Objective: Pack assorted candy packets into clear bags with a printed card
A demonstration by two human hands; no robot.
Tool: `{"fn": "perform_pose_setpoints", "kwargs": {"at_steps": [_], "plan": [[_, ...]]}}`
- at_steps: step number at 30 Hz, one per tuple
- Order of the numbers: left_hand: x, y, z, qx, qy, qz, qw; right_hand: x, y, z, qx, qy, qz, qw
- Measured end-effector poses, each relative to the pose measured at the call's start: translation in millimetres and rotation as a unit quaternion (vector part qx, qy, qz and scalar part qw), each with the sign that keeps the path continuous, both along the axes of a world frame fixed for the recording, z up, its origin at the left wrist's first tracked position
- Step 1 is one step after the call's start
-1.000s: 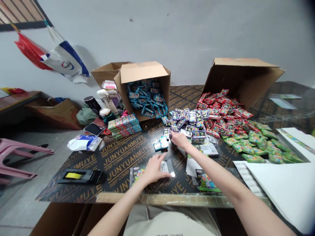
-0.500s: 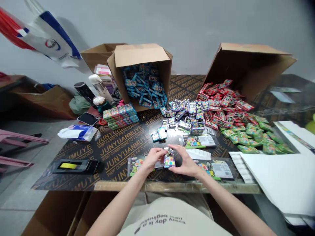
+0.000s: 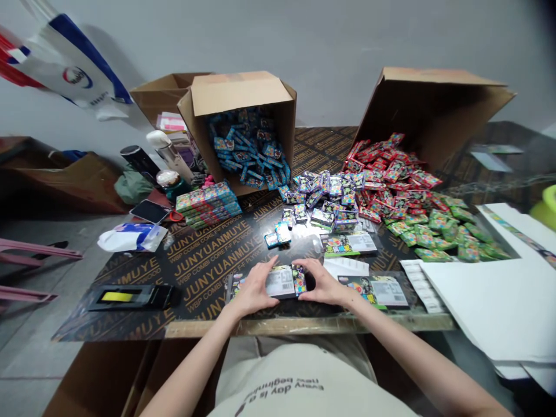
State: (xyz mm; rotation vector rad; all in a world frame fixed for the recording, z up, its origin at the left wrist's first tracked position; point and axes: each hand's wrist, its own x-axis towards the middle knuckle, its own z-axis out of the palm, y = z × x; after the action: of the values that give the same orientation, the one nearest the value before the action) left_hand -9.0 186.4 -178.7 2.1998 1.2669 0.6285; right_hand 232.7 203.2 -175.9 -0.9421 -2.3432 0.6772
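Observation:
A flat printed pack [image 3: 280, 282] with a white label and barcode lies near the table's front edge. My left hand [image 3: 256, 288] spans it, thumb at the near edge and fingers at the far one. At the pack's right end is a small purple candy packet [image 3: 299, 280], gripped between the thumb and fingers of my right hand [image 3: 324, 284]. Just beyond my hands lie two small blue packets [image 3: 278, 236]. More flat printed packs [image 3: 376, 291] are to the right of my right hand.
Purple packets [image 3: 321, 200], red packets [image 3: 395, 176] and green packets [image 3: 452, 231] form heaps. A carton [image 3: 243, 95] holds blue packets; another carton [image 3: 443, 78] stands right. Stacked printed packs [image 3: 208, 205], a black tape dispenser [image 3: 130, 297] and white sheets [image 3: 490, 295] are around.
My left hand has left the small purple packet and moved left onto the flat pack. My right hand keeps the packet, now against the pack's right end. The view has shifted slightly.

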Motion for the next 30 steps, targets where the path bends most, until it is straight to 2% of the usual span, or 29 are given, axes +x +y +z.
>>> {"fn": "perform_pose_setpoints", "kwargs": {"at_steps": [2, 5, 6, 9, 10, 11, 12, 13, 14, 15, 17, 19, 23, 25, 27, 28, 30], "plan": [[-1.0, 1.9, 1.1, -0.002, -0.023, 0.007, 1.0, -1.0, -0.7, 1.9, 0.008, 0.018, -0.031, 0.999], [-0.4, 7.0, 1.3, 0.008, -0.051, 0.053, 0.997, -8.0, -9.3, 3.4, 0.029, 0.04, -0.134, 0.99], [0.6, 8.8, 1.0, 0.011, -0.056, 0.063, 0.996, -11.0, -12.6, 3.4, 0.026, 0.038, -0.14, 0.989], [4.3, 12.6, -0.6, 0.018, -0.046, 0.057, 0.997, -10.4, -10.0, 4.4, 0.028, -0.001, -0.089, 0.996], [5.1, 13.2, -1.6, 0.021, -0.036, 0.051, 0.998, -3.5, -1.8, 6.4, 0.05, -0.012, -0.108, 0.993], [5.5, 13.4, -3.1, 0.025, -0.023, 0.046, 0.998, 7.9, 10.4, 9.7, 0.079, -0.022, -0.165, 0.983], [5.4, 13.5, -4.9, 0.029, -0.009, 0.041, 0.999, 23.6, 26.1, 14.2, 0.109, -0.033, -0.25, 0.961], [4.9, 13.4, -7.3, 0.033, 0.007, 0.034, 0.999, 42.8, 44.1, 20.0, 0.131, -0.05, -0.35, 0.926], [4.0, 13.3, -10.1, 0.035, 0.023, 0.028, 0.999, 64.0, 63.0, 26.4, 0.128, -0.096, -0.441, 0.883], [2.9, 13.2, -13.3, 0.036, 0.039, 0.022, 0.998, 85.8, 81.4, 33.2, 0.105, -0.156, -0.494, 0.849], [0.2, 13.4, -20.3, 0.035, 0.062, 0.013, 0.997, 124.9, 112.0, 45.5, 0.087, -0.187, -0.503, 0.839], [-3.0, 14.8, -26.5, 0.033, 0.07, 0.01, 0.997, 152.4, 131.0, 54.8, 0.081, -0.208, -0.473, 0.853], [-7.3, 18.2, -26.8, 0.033, 0.065, 0.011, 0.997, 174.3, 137.3, 70.1, 0.095, -0.222, -0.443, 0.863], [-2.7, 16.8, -16.8, 0.034, 0.03, 0.033, 0.998, 169.8, 127.9, 77.6, 0.112, -0.215, -0.457, 0.856], [11.4, 12.9, -0.9, 0.014, -0.055, 0.07, 0.996, 149.5, 109.6, 81.4, 0.138, -0.17, -0.471, 0.855], [22.1, 10.7, 7.9, -0.012, -0.118, 0.086, 0.989, 132.7, 96.9, 80.9, 0.145, -0.133, -0.468, 0.862], [48.0, 7.5, 23.6, -0.093, -0.266, 0.085, 0.956, 88.8, 65.8, 75.1, 0.134, 0.016, -0.416, 0.899]]}}
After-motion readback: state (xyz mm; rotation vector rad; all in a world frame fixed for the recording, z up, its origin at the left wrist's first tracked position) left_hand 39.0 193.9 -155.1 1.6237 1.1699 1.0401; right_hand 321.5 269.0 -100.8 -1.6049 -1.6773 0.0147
